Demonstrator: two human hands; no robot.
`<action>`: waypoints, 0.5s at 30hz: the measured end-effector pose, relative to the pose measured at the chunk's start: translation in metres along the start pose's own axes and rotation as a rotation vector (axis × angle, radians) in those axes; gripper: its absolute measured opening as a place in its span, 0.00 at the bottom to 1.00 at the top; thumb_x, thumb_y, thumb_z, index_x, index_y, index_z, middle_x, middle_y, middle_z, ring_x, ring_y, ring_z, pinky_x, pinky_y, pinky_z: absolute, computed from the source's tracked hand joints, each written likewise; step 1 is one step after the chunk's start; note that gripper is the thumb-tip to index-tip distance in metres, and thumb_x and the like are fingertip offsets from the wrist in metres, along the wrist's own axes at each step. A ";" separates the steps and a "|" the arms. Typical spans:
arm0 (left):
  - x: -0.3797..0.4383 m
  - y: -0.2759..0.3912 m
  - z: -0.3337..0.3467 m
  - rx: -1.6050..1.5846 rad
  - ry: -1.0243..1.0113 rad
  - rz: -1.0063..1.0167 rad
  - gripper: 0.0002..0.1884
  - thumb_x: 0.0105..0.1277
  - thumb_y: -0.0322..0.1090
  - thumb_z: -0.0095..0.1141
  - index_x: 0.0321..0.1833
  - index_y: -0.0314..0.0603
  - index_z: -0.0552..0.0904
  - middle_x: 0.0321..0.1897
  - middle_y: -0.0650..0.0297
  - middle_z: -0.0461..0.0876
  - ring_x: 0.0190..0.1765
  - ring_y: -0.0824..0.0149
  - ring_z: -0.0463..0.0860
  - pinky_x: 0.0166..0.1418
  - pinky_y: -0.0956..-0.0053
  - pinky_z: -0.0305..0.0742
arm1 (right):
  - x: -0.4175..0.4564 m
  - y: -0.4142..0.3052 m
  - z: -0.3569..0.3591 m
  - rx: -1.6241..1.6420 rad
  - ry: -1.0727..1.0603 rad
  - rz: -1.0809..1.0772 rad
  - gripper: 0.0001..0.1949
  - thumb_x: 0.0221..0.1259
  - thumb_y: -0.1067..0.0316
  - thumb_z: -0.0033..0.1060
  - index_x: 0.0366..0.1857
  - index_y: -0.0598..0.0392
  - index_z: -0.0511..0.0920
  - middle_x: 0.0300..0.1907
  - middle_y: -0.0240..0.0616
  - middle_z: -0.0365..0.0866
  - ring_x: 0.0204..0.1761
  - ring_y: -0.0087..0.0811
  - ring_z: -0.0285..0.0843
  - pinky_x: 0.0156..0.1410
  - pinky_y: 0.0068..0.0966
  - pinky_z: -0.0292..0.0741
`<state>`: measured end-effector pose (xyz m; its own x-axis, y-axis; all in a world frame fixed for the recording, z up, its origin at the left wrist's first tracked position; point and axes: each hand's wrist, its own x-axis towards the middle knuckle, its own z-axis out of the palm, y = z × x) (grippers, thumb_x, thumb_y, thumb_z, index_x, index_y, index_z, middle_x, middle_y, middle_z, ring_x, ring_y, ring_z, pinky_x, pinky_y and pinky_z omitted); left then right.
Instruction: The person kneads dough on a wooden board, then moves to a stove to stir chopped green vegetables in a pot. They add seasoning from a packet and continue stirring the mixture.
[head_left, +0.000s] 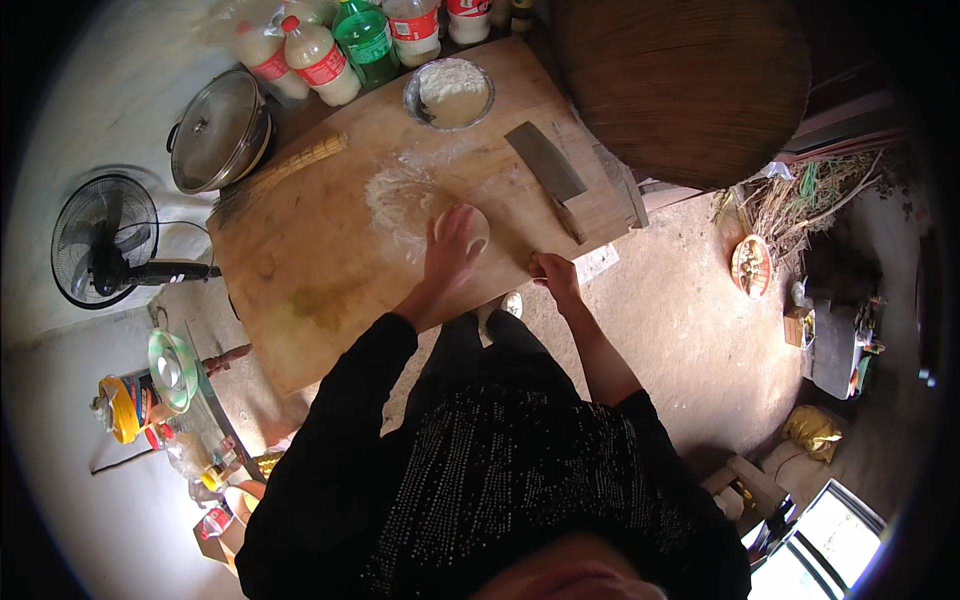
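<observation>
My left hand (450, 244) lies flat over a round piece of dough (482, 223), covering much of it. Its fingers are stretched out, and the dough rests on a large wooden board (300, 232). Around the dough, white flour (397, 199) is spread in a patch. My right hand (556, 276) is curled at the board's near edge; whether it grips that edge is hard to see. Beyond it, a cleaver (547, 159) lies on the board with its handle towards me. At the far edge stands a metal bowl (448, 94) of flour.
Plastic bottles (322, 61) line the far side beside a lidded pan (217, 131). A rolled straw mat or brush (307, 156) lies near the board's left edge. A large round woven lid (682, 82) overhangs the right. An electric fan (105, 244) stands left.
</observation>
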<state>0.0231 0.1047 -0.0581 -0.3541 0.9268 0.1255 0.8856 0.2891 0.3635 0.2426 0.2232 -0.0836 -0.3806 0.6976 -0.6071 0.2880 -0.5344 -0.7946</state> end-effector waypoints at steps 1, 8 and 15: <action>-0.008 -0.001 0.002 -0.112 0.091 -0.106 0.33 0.71 0.46 0.56 0.74 0.37 0.65 0.74 0.51 0.64 0.76 0.51 0.62 0.77 0.47 0.55 | 0.003 -0.001 -0.002 0.011 -0.015 0.009 0.14 0.69 0.58 0.58 0.36 0.60 0.84 0.30 0.35 0.85 0.31 0.24 0.83 0.38 0.21 0.81; -0.046 -0.013 0.008 -1.189 0.196 -1.048 0.16 0.74 0.42 0.51 0.49 0.33 0.77 0.38 0.57 0.81 0.38 0.62 0.81 0.44 0.69 0.77 | 0.048 0.010 0.018 -0.046 -0.149 -0.021 0.14 0.70 0.57 0.59 0.46 0.57 0.83 0.36 0.37 0.86 0.34 0.25 0.83 0.38 0.21 0.81; -0.012 -0.034 0.031 -1.170 0.133 -0.995 0.21 0.76 0.47 0.49 0.54 0.34 0.81 0.35 0.60 0.83 0.38 0.69 0.82 0.40 0.73 0.79 | 0.055 -0.016 0.096 -0.267 -0.197 -0.246 0.18 0.67 0.58 0.61 0.55 0.56 0.82 0.39 0.34 0.85 0.41 0.22 0.82 0.48 0.23 0.78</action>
<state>0.0063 0.0911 -0.1012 -0.7191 0.4335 -0.5431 -0.4183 0.3541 0.8364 0.1324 0.2239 -0.1038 -0.6203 0.6702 -0.4075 0.3756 -0.2023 -0.9044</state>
